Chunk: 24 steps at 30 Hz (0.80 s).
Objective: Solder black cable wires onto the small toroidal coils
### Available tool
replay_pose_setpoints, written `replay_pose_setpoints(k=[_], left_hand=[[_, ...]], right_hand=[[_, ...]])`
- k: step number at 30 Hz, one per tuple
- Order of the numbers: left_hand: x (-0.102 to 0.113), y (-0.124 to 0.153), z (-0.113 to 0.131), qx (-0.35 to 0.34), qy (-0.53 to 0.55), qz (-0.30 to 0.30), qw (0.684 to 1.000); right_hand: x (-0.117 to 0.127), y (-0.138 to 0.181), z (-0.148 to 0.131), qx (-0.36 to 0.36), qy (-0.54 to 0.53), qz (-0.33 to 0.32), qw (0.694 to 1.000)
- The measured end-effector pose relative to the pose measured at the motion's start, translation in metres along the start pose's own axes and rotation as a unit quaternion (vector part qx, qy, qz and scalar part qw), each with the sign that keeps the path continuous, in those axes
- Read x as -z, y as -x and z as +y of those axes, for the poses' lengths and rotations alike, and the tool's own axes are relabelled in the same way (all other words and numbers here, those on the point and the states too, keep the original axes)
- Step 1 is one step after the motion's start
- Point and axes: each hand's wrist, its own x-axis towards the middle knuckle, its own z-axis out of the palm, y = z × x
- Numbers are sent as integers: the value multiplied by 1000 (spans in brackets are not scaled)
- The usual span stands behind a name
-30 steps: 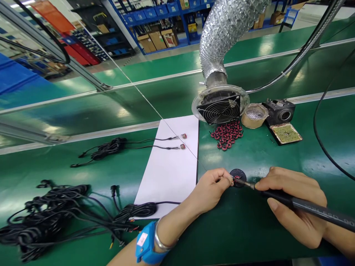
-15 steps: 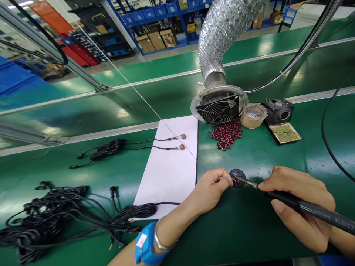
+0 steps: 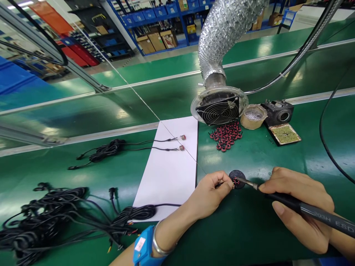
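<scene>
My right hand (image 3: 302,207) grips a soldering iron (image 3: 313,212) by its black handle. Its metal tip meets a small red-and-black ring-shaped part (image 3: 236,180) lying on a round black holder (image 3: 240,174). Close by on the left, my left hand (image 3: 212,194) is closed in a pinch at the edge of this holder. A thin solder wire (image 3: 144,102) slants down from the upper left into that hand. Something dark shows between thumb and forefinger, mostly hidden. A black cable (image 3: 166,204) passes beneath my left forearm.
A fume extractor (image 3: 217,111) hangs over a pile of red-and-black rings (image 3: 226,136). Right of it stand a round tub (image 3: 253,116) and an iron stand with sponge (image 3: 285,133). White board (image 3: 166,173) carries two wired parts; bundled cables (image 3: 44,218) lie left.
Both hands stay almost in place, the iron's tip still at the ring. The view has shifted very slightly.
</scene>
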Motion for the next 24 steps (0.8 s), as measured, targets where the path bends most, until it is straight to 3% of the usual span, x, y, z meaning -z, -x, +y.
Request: replay_pose_setpoints(k=[16, 21, 24], left_hand=[[0, 9, 3, -16, -47, -12, 999], [4, 10, 2, -31, -44, -41, 998], [6, 9, -1, -45, -38, -53, 997]], right_hand=[[-6, -7, 8, 34, 48, 46, 997], [-25, -4, 23, 0, 72, 15, 997], [-38, -5, 27, 27, 84, -16, 996]])
